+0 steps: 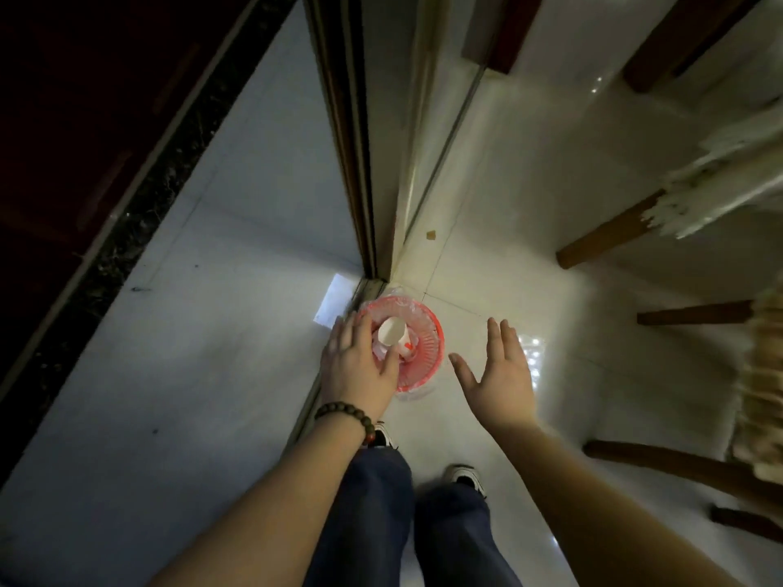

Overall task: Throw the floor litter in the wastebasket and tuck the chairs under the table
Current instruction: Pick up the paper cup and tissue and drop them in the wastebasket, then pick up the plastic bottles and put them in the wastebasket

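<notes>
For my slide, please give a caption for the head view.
Left hand over the red wastebasket holding a paper cup; right hand open beside it.

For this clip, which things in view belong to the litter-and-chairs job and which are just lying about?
Job:
red wastebasket
white paper cup in it
small brown scrap on the floor
chair legs
left hand over the basket
right hand, open

Lying about:
sliding door frame
dark cabinet

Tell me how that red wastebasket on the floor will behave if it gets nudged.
The red wastebasket looks like thin slatted plastic holding just a paper cup, so probably light and likely to slide on the glossy floor tile. Its loose clear liner would probably crumple or shift.
</notes>
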A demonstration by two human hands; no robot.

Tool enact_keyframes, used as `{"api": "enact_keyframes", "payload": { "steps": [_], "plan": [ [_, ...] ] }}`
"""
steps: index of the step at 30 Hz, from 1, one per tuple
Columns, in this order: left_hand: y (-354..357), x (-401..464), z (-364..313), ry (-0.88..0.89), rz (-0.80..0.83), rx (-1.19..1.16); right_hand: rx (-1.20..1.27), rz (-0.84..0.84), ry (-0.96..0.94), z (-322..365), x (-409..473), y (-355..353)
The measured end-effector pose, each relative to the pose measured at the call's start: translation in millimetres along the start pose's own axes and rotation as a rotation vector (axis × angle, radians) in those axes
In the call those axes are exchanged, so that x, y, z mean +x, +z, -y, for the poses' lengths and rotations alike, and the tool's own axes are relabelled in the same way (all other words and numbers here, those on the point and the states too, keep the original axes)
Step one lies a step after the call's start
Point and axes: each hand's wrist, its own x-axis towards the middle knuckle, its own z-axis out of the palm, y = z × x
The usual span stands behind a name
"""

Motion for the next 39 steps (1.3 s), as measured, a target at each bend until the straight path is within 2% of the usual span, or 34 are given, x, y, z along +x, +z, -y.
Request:
{"api": "enact_keyframes", "payload": {
  "steps": [8, 18, 24, 30, 39],
  "plan": [
    [-37, -31, -122, 0.355, 0.152, 0.085, 0.094, -0.232, 0.246, -30, -94, -123],
    [-4, -140, -278, 0.819, 0.356, 0.211, 0.252, -0.529, 0.706, -133, -259, -206],
    [52, -259, -344, 1.018, 0.448, 0.253, 0.33, -0.6, 0.919, -220, -388, -208],
    [138, -423, -393, 1.237, 0.612, 0.293, 0.341, -0.681, 1.115, -311, -525, -207],
    [245, -628, -455, 1.505, 0.734, 0.364, 0.406, -0.837, 1.399, -423, -696, -208]
  ]
}}
